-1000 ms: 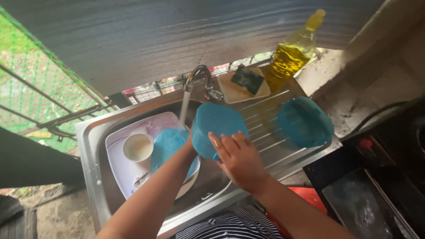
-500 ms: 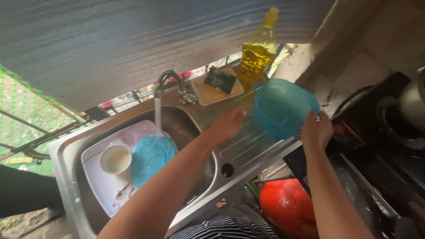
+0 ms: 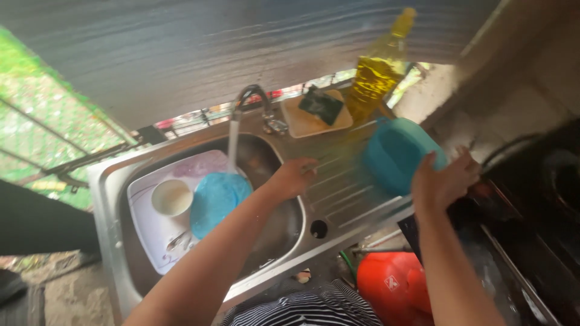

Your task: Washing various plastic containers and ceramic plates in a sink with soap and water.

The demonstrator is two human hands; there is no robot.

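Bowl (image 3: 396,154), blue: I see it tilted over the drainboard (image 3: 344,196), right of the basin, grasped at its rim by my right hand (image 3: 441,181). My left hand (image 3: 296,177) rests loosely curled, holding nothing, at the basin's right edge. In the sink (image 3: 109,199), a tray (image 3: 148,226) carries a white cup (image 3: 171,197) and blue plate (image 3: 219,201); the tap (image 3: 251,99) runs onto the plate.
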